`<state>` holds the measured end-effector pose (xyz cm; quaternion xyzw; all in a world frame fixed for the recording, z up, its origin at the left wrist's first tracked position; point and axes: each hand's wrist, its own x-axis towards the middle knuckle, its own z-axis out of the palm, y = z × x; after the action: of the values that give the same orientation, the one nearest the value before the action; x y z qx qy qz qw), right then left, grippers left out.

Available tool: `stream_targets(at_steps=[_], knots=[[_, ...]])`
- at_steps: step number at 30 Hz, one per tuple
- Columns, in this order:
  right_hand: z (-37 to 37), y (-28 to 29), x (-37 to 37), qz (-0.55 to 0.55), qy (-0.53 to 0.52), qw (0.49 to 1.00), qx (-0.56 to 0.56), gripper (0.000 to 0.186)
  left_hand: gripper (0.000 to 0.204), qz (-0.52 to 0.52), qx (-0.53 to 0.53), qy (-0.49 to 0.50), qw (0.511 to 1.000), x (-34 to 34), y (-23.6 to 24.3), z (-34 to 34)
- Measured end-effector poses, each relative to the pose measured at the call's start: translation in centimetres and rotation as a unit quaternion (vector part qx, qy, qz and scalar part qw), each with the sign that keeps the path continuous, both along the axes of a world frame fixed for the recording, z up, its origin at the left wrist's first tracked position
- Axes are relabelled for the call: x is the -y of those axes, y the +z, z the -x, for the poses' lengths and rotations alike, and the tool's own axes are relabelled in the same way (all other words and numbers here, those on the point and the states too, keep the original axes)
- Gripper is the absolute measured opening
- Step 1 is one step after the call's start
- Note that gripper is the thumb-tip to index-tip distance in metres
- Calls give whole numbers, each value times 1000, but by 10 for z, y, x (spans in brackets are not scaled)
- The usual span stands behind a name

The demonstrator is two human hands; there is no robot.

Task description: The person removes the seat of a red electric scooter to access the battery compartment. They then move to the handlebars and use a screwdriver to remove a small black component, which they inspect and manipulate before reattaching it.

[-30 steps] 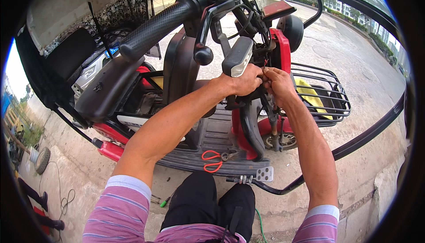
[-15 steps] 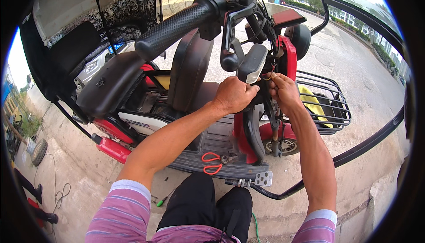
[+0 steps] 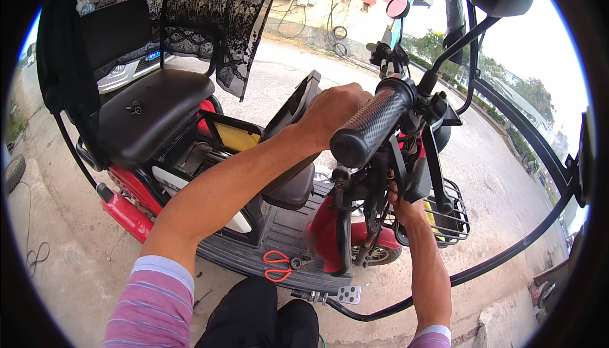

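Observation:
My left hand (image 3: 337,108) is raised beside the black textured handlebar grip (image 3: 368,129), its knuckles bent and its fingertips hidden behind the grip; what it holds cannot be seen. My right hand (image 3: 403,201) is curled lower down among the black steering parts (image 3: 396,164), under the grip and brake lever, holding something too hidden to make out. The red-and-black three-wheeler fills the view, with a front basket (image 3: 451,221) behind my right hand and a black seat (image 3: 155,113) at the left. Orange-handled scissors (image 3: 276,265) lie on the ribbed footboard (image 3: 254,253).
A curved black frame bar (image 3: 501,259) runs round the right side to a metal pedal (image 3: 349,294). A dark canopy (image 3: 203,15) hangs over the seat. A white car (image 3: 114,78) stands behind, a tyre (image 3: 14,174) at the far left and cables (image 3: 339,47) on the wall.
My left hand has risen from below the mirror-like grey housing to beside the grip. The handlebar has turned and my view has shifted. My right hand has moved lower in the picture.

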<state>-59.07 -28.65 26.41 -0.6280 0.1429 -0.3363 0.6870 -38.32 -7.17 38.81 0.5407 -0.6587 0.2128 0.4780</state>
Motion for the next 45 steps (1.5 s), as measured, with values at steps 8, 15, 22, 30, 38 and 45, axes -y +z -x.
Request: stream_targets(at_steps=[8, 15, 22, 30, 38, 45], knots=[[13, -37, 59, 11, 49, 999, 12, 30, 28, -173, -116, -50, 977, 39, 25, -38], [7, -14, 21, -22, -64, 998, -19, 17, 31, -156, -184, -68, 968, 45, 30, -48], [-6, 17, -25, 15, -69, 995, -75, 18, 19, -33, -68, 3, 997, 26, -1, -13], [-29, -3, -29, 62, -239, 967, -66, 19, 39, -11, -197, 9, 980, 35, -164, 25], [-31, 2, -44, 53, -307, 947, -82, 18, 28, -82, -287, -13, 954, 55, -196, 11], [-36, 13, -58, 2, -343, 934, -101, 19, 31, -94, -283, -98, 949, 60, -201, -8]])
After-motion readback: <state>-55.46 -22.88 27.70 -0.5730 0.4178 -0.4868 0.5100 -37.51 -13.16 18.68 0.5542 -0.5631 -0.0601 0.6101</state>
